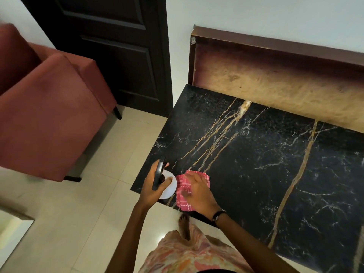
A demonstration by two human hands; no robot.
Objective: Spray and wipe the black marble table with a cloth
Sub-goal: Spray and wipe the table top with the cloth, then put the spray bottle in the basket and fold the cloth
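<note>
The black marble table [266, 158], veined in gold and white, fills the right half of the view. At its near left corner my left hand [152, 186] grips a white spray bottle [169, 189] by its black trigger head, seen from above. Right beside it my right hand [197, 191] lies flat, fingers spread, on a folded red and white checked cloth [182, 194] that rests on the marble near the front edge. A dark watch sits on my right wrist.
A brown wooden panel [275, 75] backs the table against the wall. A rust-red armchair [49, 115] stands to the left on the beige tiled floor, with a dark door [122, 46] behind. My bare foot [185, 225] shows under the table's front edge.
</note>
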